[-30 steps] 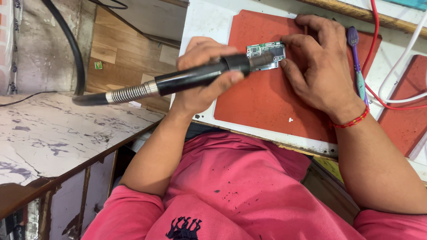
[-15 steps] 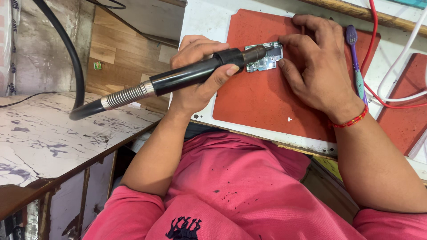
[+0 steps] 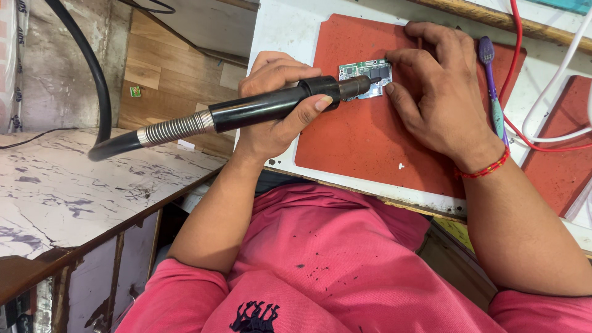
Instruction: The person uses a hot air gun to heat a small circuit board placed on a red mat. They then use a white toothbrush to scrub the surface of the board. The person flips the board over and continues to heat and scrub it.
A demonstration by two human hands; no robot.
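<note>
At far left a marble-patterned counter (image 3: 74, 191) ends at a dark edge, with open floor between it and the white bench (image 3: 277, 37). The left hand (image 3: 271, 105) wraps closed around a black hot-air handpiece (image 3: 271, 108), whose nozzle touches a small green circuit board (image 3: 364, 71). The board lies near the top edge of a red mat (image 3: 364, 135), with bare mat below. The right hand (image 3: 441, 92) presses fingertips on the board's right edge. A purple toothbrush (image 3: 490, 80) lies just beside that hand.
</note>
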